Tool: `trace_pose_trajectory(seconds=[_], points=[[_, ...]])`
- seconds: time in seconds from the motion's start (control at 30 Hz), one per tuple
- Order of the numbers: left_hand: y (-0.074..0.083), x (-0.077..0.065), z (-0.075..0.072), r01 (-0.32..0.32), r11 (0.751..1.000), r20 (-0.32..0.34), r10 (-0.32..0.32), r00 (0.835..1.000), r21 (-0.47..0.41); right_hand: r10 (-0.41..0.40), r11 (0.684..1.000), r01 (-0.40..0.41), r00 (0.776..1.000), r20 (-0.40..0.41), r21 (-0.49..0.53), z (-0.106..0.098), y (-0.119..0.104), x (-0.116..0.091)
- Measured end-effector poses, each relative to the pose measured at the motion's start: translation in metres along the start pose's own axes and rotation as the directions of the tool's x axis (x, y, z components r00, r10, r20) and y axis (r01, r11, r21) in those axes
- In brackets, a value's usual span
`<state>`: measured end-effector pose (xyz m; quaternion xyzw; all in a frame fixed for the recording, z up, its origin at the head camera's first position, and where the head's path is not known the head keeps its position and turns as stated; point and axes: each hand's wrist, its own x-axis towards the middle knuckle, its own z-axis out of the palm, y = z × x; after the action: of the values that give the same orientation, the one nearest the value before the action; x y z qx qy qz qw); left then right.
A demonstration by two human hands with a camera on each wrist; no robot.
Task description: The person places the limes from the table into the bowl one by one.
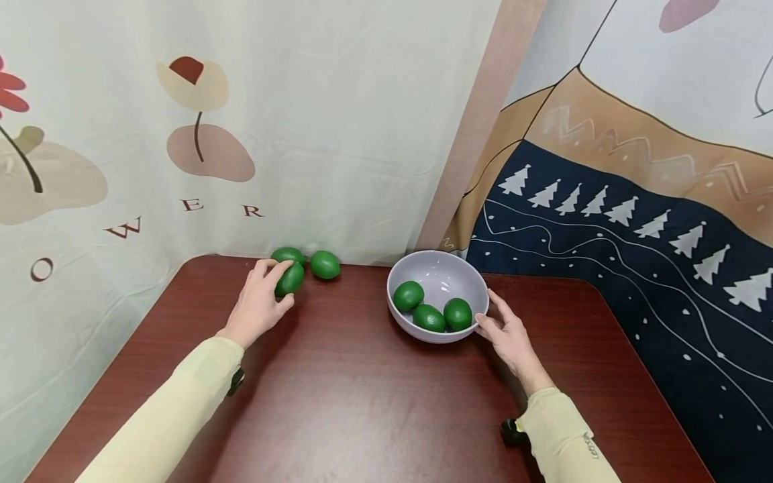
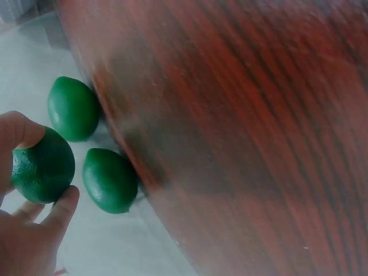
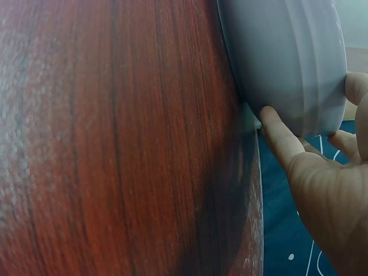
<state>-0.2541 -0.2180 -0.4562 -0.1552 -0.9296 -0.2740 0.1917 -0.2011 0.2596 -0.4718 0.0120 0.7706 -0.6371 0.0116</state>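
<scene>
My left hand (image 1: 258,305) pinches a green lime (image 1: 289,279) between thumb and fingers at the far left of the table. In the left wrist view the held lime (image 2: 45,167) is close to two other limes, one above (image 2: 73,109) and one beside it (image 2: 110,180). A lavender bowl (image 1: 437,267) stands right of centre near the back edge, with three limes inside, one of them (image 1: 408,296) at the left. My right hand (image 1: 510,341) holds the bowl's right side. The right wrist view shows its fingers spread against the bowl's outer wall (image 3: 276,63).
The dark red-brown wooden table (image 1: 362,402) ends at a back edge against a pale printed curtain (image 1: 338,121). A navy cloth with white trees (image 1: 604,268) hangs at the right. Two loose limes, one of them (image 1: 325,265) nearer the bowl, lie by the back edge.
</scene>
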Motion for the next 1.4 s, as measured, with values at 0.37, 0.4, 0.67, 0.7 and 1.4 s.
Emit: trace_pose_trajectory(seconds=[0.37, 0.4, 0.67, 0.7, 1.4], points=[[0.018, 0.006, 0.001, -0.054, 0.998, -0.008, 0.054, 0.999, -0.011, 0.002, 1.0, -0.002, 1.0, 0.004, 0.004, 0.0, -0.001, -0.001], [0.02, 0.006, 0.001, -0.058, 0.998, -0.006, 0.058, 0.998, -0.013, 0.003, 1.0, -0.003, 1.0, 0.004, 0.003, 0.0, -0.001, -0.001], [0.033, 0.012, 0.001, -0.069, 0.997, 0.013, 0.07, 0.997, -0.032, 0.011, 1.0, -0.011, 1.0, 0.008, -0.01, 0.0, -0.003, -0.002], [0.035, 0.012, 0.001, -0.07, 0.997, 0.015, 0.07, 0.997, -0.035, 0.012, 1.0, -0.012, 1.0, 0.008, -0.012, 0.0, -0.003, -0.003], [0.067, 0.024, 0.012, -0.114, 0.988, 0.011, 0.116, 0.993, -0.106, 0.016, 1.0, -0.016, 1.0, 0.003, -0.004, 0.0, -0.002, -0.002]])
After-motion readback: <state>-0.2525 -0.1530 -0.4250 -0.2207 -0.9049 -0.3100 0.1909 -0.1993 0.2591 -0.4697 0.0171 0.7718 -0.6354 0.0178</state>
